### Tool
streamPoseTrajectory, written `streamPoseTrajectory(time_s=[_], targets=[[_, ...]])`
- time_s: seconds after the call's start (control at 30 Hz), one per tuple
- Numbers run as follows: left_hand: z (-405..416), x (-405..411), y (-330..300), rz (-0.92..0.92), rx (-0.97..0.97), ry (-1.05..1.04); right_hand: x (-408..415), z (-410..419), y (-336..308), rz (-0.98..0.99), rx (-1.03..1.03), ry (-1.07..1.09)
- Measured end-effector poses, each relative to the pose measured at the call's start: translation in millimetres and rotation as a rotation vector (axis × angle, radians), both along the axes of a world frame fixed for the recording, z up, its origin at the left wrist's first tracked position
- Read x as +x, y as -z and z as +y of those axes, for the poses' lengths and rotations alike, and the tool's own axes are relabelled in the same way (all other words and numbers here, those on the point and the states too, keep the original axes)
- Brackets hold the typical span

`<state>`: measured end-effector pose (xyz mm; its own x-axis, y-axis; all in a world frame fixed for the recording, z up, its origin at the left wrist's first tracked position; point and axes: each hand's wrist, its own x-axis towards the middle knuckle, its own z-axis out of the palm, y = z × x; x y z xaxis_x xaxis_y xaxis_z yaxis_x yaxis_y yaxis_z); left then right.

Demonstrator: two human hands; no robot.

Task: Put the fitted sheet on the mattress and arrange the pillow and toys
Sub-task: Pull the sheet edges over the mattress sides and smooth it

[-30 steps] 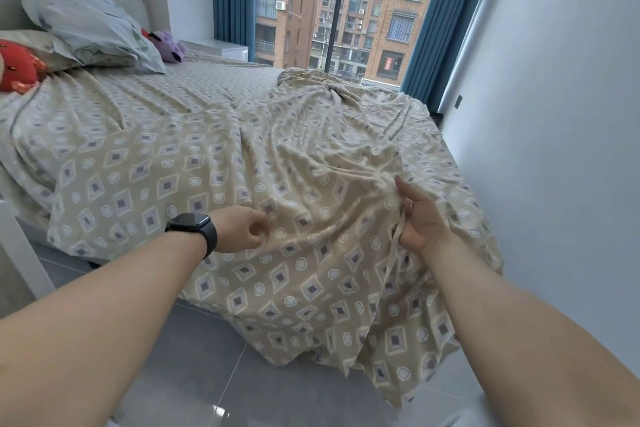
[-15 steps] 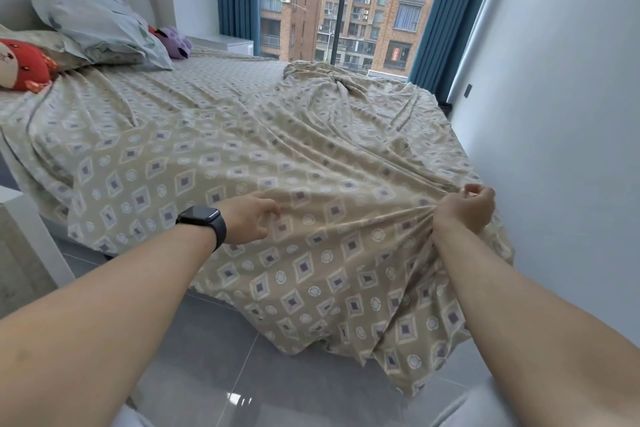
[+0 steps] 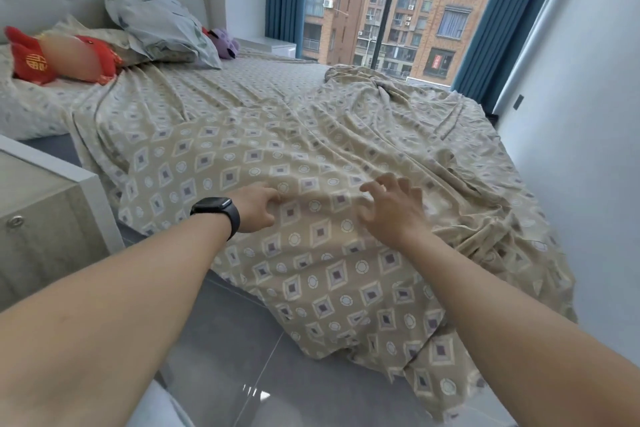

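A person leans over a bed, both bare arms reaching forward. The left hand [image 3: 258,206], with a black watch [image 3: 217,213] on its wrist, curls its fingers into the beige patterned fitted sheet [image 3: 311,156], pinching a fold. Just to its right, the right hand [image 3: 389,208] hovers with fingers spread apart, holding nothing. The sheet lies rumpled under both hands, its edge hanging toward the floor. Far beyond the left hand lie a grey pillow [image 3: 156,22], a red toy [image 3: 34,59] and a purple toy [image 3: 227,43].
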<state>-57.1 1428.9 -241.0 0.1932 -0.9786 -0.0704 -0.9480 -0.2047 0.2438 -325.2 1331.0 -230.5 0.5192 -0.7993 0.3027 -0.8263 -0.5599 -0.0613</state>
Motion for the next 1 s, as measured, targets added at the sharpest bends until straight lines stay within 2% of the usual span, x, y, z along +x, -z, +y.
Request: streamPoseTrajectory(time_s=[0.1,0.2,0.33,0.43,0.53,0.67,0.77,0.83,0.93,1.0], targets=[[11,32,5,0.118,-0.043,-0.175,40,17,21,0.14,-0.032,-0.138],[25,56,17,0.197,-0.069,-0.318,47,20,30,0.083,-0.143,-0.134],[30,60,28,0.189,0.01,-0.311,45,19,31,0.065,-0.199,-0.197],[24,55,23,0.235,-0.059,-0.292,48,25,26,0.06,-0.077,-0.249],[18,51,22,0.216,-0.099,-0.303,54,33,35,0.15,0.004,-0.361],[14,46,24,0.227,-0.114,-0.307,54,31,35,0.096,0.089,-0.328],[8,39,23,0.193,-0.101,-0.262,48,29,27,0.056,0.108,-0.344],[-4,38,16,0.105,-0.148,-0.231,45,23,18,0.013,0.124,-0.346],[-42,41,-3,-0.029,-0.272,-0.279,60,-8,-5,0.096,0.074,-0.384],[-82,43,-11,-0.055,-0.234,-0.278,73,-39,-19,0.126,0.054,-0.362]])
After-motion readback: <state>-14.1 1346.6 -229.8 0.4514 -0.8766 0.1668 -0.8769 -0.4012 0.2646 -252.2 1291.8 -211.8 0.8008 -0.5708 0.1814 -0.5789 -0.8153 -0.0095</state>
